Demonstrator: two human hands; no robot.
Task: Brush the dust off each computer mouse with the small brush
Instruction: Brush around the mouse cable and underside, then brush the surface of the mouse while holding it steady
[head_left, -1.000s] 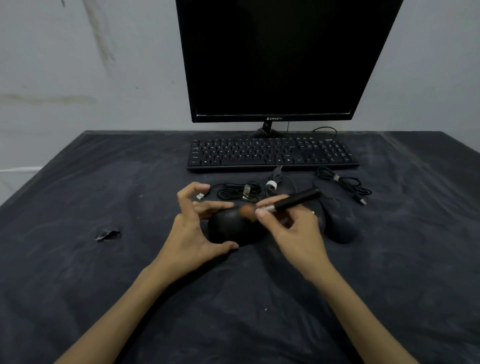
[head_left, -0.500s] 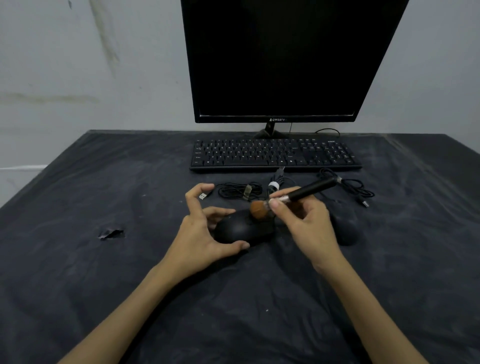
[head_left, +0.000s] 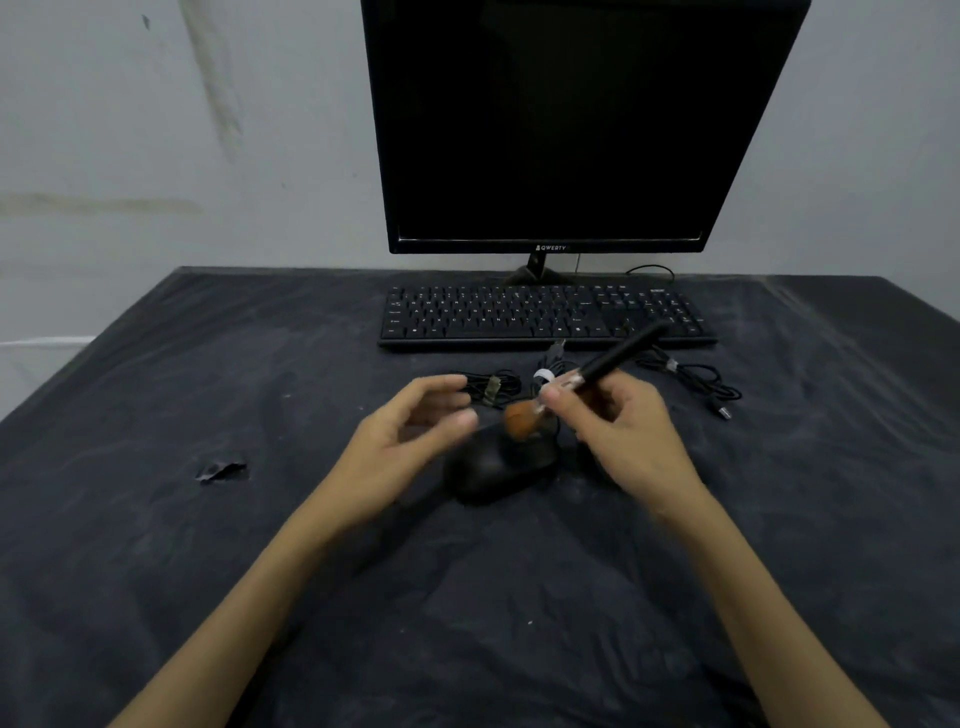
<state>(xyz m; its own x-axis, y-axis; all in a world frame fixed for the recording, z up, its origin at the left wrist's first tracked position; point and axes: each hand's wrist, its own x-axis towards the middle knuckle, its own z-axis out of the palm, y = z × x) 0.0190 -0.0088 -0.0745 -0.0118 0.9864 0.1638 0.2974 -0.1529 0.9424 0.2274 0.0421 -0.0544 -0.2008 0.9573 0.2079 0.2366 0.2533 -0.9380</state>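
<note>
Two forearms reach in over the dark, dust-streaked counter (head_left: 156, 519). The black computer mouse (head_left: 493, 465) sits at the centre on the cloth, between the two hands. The left hand (head_left: 400, 447) hovers just beside its left flank, grip spread wide with fingers loosely curved, holding nothing; motion blur hides whether a fingertip touches the shell. The right hand (head_left: 623, 436) pinches the small brush (head_left: 582, 379) near its ferrule, grip closed on the handle, and the orange bristles meet the mouse's far end. The black handle slants up and right. Off left, a small tear (head_left: 221, 470) in the covering. Behind the hands lie bundled cables (head_left: 691, 379), then the keyboard (head_left: 545, 317), then the dark monitor (head_left: 571, 119).
</note>
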